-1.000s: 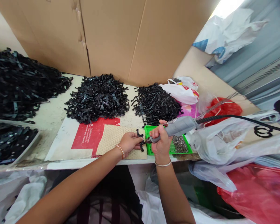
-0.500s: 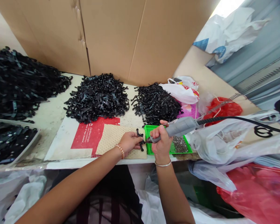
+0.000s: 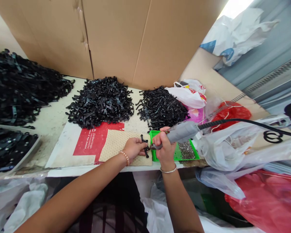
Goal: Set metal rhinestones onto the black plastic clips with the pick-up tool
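Observation:
Between its thumb and fingers, my left hand (image 3: 134, 148) pinches small black plastic parts (image 3: 145, 152) above a beige textured mat (image 3: 116, 140). My right hand (image 3: 164, 149) is wrapped round a grey electric screwdriver (image 3: 184, 132) with a black cable. The driver's tip points left and meets the black parts at my left fingertips; the exact contact is too small to make out. Under my right hand sits a green plastic basket (image 3: 196, 154) with small metal screws (image 3: 186, 149) in its right portion.
Heaps of black parts lie along the back: a large left pile (image 3: 19, 87), a middle pile (image 3: 102, 102) and a right pile (image 3: 162, 108). A white tray (image 3: 35, 150) of black parts stands at left. Cardboard (image 3: 116, 38) rises behind. Plastic bags (image 3: 223, 149) crowd the right.
My right hand and the screwdriver have shifted slightly left, bringing the tip closer against the black parts. My left hand keeps its pinch almost unmoved.

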Demonstrator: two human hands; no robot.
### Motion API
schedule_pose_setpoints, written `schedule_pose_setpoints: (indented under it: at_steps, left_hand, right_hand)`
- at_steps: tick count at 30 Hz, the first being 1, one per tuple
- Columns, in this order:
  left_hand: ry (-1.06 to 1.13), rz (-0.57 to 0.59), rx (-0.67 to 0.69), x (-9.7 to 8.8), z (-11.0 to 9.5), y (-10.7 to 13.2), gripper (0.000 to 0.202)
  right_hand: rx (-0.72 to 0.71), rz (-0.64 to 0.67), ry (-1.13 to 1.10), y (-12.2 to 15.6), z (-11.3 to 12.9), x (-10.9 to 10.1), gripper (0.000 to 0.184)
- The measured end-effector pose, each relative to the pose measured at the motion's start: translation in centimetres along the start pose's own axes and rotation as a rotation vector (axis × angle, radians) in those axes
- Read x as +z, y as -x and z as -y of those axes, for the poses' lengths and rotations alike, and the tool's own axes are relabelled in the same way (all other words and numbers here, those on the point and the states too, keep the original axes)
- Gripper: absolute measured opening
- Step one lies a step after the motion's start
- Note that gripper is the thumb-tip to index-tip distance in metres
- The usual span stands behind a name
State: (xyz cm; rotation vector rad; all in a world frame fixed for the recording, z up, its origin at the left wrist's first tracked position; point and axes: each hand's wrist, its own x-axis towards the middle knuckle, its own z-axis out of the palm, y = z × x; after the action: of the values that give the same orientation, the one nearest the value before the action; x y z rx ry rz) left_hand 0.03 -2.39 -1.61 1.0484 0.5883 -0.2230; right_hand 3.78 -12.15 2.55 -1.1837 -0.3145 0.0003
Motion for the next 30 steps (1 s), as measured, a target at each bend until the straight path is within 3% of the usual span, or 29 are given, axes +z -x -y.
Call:
schedule_pose_setpoints:
  at_steps: [6,11,14,17,21,30]
  left_hand:
    - [-0.003,0.006,0.005,0.0,0.1,-0.1,0.021]
    - [0.015,0.022,0.019,-0.1,0.2,0.0,0.023]
    - [0.032,0.023,0.002,-0.1,-0.1,0.1,0.020]
    - [0.046,0.037,-0.045,-0.1,-0.6,0.2,0.014]
    - [0.031,0.070,-0.035,-0.4,-0.9,0.5,0.009]
    - [0.022,0.072,-0.040,-0.4,-0.8,0.7,0.013]
  right_hand:
    - [0.064,0.162,0.017,-0.5,-0.5,-0.3,0.024]
    - [0.081,0.181,0.014,-0.3,-0.3,-0.1,0.027]
    - [0.028,0.087,0.001,-0.5,0.9,-0.5,0.030]
    - [-0.124,-0.121,0.024,-1.4,2.1,-2.0,0.031]
    - [-0.168,-0.328,0.086,-3.0,1.6,-4.4,0.034]
    - [-0.121,-0.284,0.156,-3.1,-0.6,-5.6,0.034]
